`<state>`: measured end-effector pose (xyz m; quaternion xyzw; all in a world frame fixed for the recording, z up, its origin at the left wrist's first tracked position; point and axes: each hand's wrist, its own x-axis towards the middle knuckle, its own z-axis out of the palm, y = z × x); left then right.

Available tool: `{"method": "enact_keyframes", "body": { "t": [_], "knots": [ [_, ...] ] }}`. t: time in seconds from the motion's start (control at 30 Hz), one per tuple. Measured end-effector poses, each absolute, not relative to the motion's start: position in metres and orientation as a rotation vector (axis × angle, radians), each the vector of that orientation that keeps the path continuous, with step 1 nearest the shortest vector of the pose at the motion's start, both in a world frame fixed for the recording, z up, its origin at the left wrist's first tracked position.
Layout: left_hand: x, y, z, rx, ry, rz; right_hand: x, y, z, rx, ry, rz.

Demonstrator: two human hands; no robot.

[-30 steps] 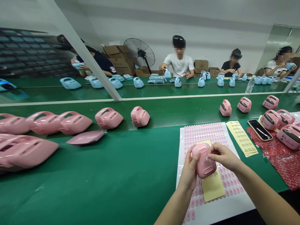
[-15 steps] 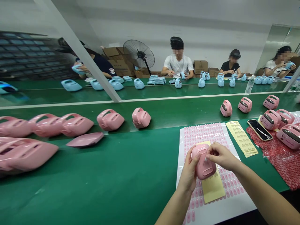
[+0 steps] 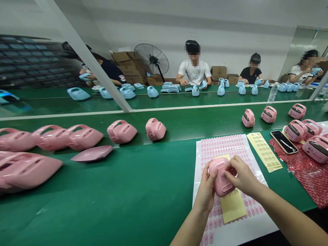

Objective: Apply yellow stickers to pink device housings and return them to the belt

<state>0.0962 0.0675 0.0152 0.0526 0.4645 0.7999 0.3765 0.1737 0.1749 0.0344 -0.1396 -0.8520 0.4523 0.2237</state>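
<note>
My left hand (image 3: pixel 206 191) is wrapped round the left side of a glossy pink plastic housing (image 3: pixel 220 182), whose flat face with two raised bars is turned up towards me. Small dark print shows in the middle of that face. My right hand (image 3: pixel 242 174) is closed in a pinch against the right part of the face; whatever its fingertips hold is too small and hidden to name. Beneath both hands lies a white sheet (image 3: pixel 247 229) with rows of pink oval stickers. On it rests a yellow backing sheet (image 3: pixel 233 209), partly covered by the housing.
To the right are a yellow sticker strip (image 3: pixel 264 150), a phone (image 3: pixel 284 141), red bubble wrap (image 3: pixel 307 174) and several finished-looking pink units (image 3: pixel 296 130). Pink housings (image 3: pixel 121 131) and a pink panel (image 3: pixel 92 153) stand left. Across the table, co-workers (image 3: pixel 194 70) handle blue housings (image 3: pixel 153 91).
My right fingers have shifted and bent more over the housing's face. Dark print there shows more clearly, and a small whitish spot at the fingertips no longer shows. The left hand keeps its grip.
</note>
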Motion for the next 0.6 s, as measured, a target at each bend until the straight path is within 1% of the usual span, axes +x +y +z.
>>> {"method": "enact_keyframes", "body": {
  "t": [0.1, 0.17, 0.27, 0.33, 0.43, 0.6],
  "knots": [
    [0.097, 0.065, 0.013, 0.204, 1.274, 2.011, 0.172, 0.176, 0.031, -0.372, -2.337, 1.244],
    [0.098, 0.065, 0.01, 0.229, 1.346, 2.027, 0.172, 0.18, 0.03, -0.402, -2.276, 1.397],
    [0.098, 0.066, 0.007, 0.22, 1.389, 2.062, 0.177, 0.184, 0.025, -0.476, -1.977, 1.682],
    [0.097, 0.067, 0.006, 0.224, 1.389, 2.053, 0.188, 0.178, 0.019, -0.515, -1.775, 1.751],
    [0.093, 0.069, 0.006, 0.188, 1.342, 2.054, 0.209, 0.153, 0.002, -0.448, -1.844, 1.675],
    [0.088, 0.072, 0.007, 0.07, 1.202, 2.042, 0.228, 0.099, -0.041, -0.126, -2.419, 1.407]
  ]
}}
